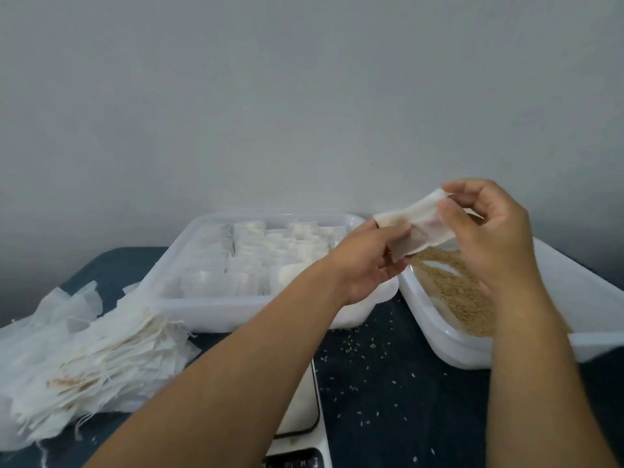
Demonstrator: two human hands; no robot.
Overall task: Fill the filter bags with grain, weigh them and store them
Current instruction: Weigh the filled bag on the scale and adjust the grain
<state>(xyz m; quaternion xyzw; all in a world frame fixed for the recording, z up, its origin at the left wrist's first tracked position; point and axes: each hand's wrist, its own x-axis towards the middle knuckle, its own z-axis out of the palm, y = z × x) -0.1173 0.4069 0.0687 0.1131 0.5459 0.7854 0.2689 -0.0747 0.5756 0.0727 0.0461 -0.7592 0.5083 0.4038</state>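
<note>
Here both hands hold one filter bag (417,228) up over the near corner of the grain tray (553,298), well above the table. The left hand (368,261) pinches the bag's lower end between thumb and fingers; the right hand (489,231) pinches its upper edge, fingers curled round the paper. The grip looks meant to pull the mouth apart, so the bag is probably being opened for filling. It seems flat and empty, though the paper is too blurred to be sure. Holding it over the grain (456,288) makes sense: anything spilled drops back into the tray.

The storage tray (189,298) sits just left of the grain tray, packed with rows of white bags standing on edge, close enough for a finished bag to go straight in. A loose heap of empty bags (98,359) with trailing strings lies at the left, within the left hand's reach. The scale (300,420) sits nearest the person, between the forearms, its pan bare where it shows, so weighing is not yet under way for this bag.

The table (388,383) is dark blue and speckled with stray grains. Behind it rises a plain pale grey wall (304,96).
</note>
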